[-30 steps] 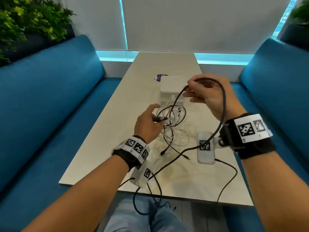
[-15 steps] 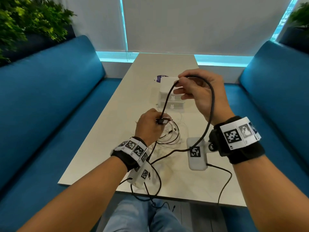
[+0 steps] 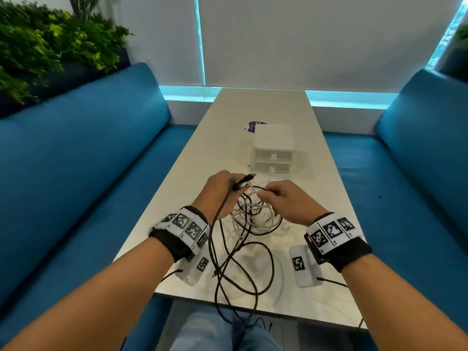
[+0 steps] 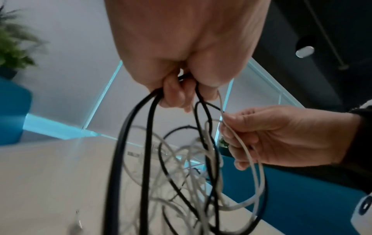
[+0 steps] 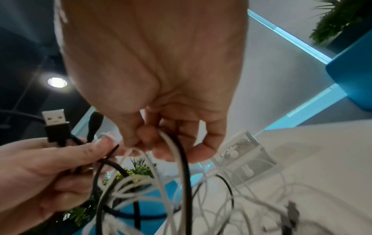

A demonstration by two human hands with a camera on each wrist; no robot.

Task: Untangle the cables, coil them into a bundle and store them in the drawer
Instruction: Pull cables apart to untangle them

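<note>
At far left, green plants (image 3: 38, 44) above a blue sofa (image 3: 76, 158) running along the left side of a pale table (image 3: 192, 158). Nearer the middle, the left hand (image 3: 219, 195) raised just above the table, fingers (image 4: 173, 93) curled round several strands of black cable (image 3: 243, 269). Poking out past the left hand's knuckles, a black plug with a metal end (image 5: 55, 125) and a second black plug beside it. Trailing from this hand, long black loops across the near part of the table and over its near edge, toward blue jeans (image 3: 202, 333) below.

Between the two hands, a tangle of white cable (image 3: 255, 214) mixed with black loops, partly lifted, partly lying on the table. Exact crossings within the tangle too blurred to tell.

To the right of the tangle, the right hand (image 3: 287, 201), close to the left one but apart from it, fingertips (image 4: 228, 120) pinching a white strand together with a black one (image 5: 184, 160). On both wrists, black bands with white coded markers.

Farther along the table, beyond both hands, a small white drawer box (image 3: 274, 148) with two drawers, both closed, each with a small white knob. Behind the box, a purple sticker (image 3: 253, 125) on the table. No cable inside the box; all of it in the hands or on the table near them.

At far right, a second blue sofa (image 3: 417, 160), with a pale window blind (image 3: 304, 39) across the far wall.
</note>
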